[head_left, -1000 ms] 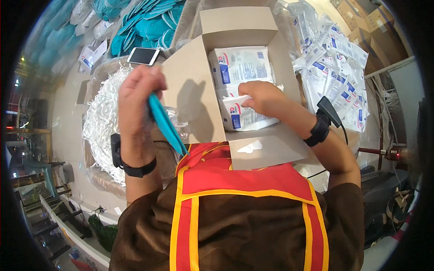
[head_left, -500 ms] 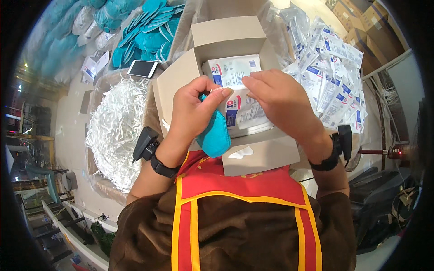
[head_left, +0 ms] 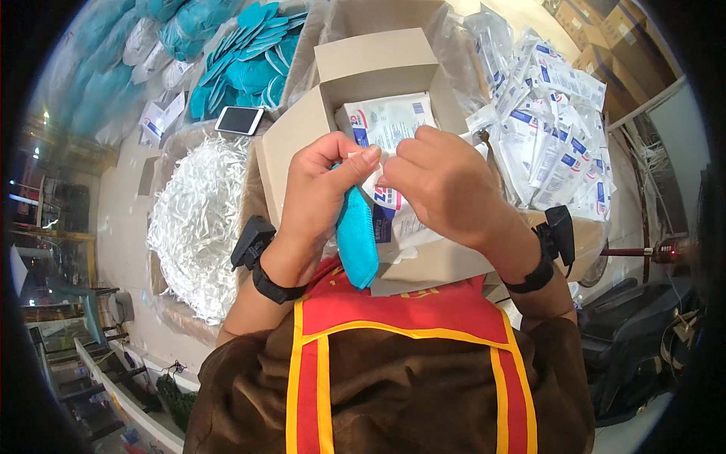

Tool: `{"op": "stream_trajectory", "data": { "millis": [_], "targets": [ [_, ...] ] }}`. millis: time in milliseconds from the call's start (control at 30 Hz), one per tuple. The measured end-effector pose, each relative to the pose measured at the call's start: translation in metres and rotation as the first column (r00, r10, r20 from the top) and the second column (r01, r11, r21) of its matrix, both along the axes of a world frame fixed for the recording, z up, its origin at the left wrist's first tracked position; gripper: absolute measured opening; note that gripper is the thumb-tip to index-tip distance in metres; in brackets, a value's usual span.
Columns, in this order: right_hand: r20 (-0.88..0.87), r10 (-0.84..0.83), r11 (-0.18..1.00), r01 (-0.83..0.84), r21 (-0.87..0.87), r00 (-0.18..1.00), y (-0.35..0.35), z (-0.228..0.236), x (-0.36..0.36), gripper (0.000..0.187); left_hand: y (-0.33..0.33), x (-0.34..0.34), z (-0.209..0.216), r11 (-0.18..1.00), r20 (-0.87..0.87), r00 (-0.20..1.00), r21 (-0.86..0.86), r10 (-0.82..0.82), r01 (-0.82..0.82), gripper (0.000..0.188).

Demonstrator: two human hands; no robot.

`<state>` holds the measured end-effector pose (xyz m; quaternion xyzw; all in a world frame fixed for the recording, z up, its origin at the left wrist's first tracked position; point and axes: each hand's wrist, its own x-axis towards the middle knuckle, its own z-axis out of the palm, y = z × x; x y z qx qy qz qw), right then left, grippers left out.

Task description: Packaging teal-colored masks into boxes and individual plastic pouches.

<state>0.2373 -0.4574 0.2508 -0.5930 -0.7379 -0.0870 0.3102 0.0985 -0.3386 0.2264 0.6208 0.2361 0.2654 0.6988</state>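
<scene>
Over an open cardboard box [head_left: 376,57], both of my hands meet at the top edge of a white printed plastic packet [head_left: 409,228]. My left hand [head_left: 314,185] is closed, pinching the packet's edge between thumb and fingertip. A turquoise felt-like piece with a stitched edge [head_left: 357,238] hangs from under the same hand. My right hand [head_left: 450,189] has its fingers curled against the packet's upper edge, close to the left thumb; its fingertips are partly hidden. Inside the box, another white packet [head_left: 393,117] lies behind my hands.
A bin of white paper-like strips [head_left: 198,227] stands at left, a phone [head_left: 240,119] on its far edge. Beyond is a box of turquoise pieces [head_left: 249,72]. Many sealed packets [head_left: 556,129] are heaped at right. Cartons [head_left: 620,45] stand far right.
My right hand has moved left, closer to my left hand, and its fingers have curled in. The turquoise piece hangs a little lower, and the packet's top edge has shifted.
</scene>
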Motion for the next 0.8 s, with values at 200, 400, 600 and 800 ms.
{"op": "stream_trajectory", "data": {
  "millis": [200,400,600,800],
  "targets": [
    [0.153,0.229,0.972,-0.234,0.016,0.961,-0.025,0.010,-0.027,0.007,0.023,0.005,-0.010,0.989,-0.036,0.993,-0.092,0.112,-0.114,0.018],
    [-0.108,0.560,0.815,-0.570,-0.107,0.821,-0.065,0.068,-0.039,0.012,0.106,-0.010,-0.033,0.962,0.052,0.961,-0.016,0.273,-0.272,0.017],
    [-0.191,0.123,0.990,-0.135,-0.051,0.974,-0.011,0.025,0.019,0.008,0.053,-0.009,0.003,0.977,0.005,0.993,0.176,-0.120,0.117,0.013],
    [-0.257,0.078,0.977,-0.125,-0.174,0.963,0.007,0.010,0.025,0.010,0.029,-0.007,0.004,0.962,-0.040,0.970,0.127,-0.238,0.241,0.013]
  ]
}}
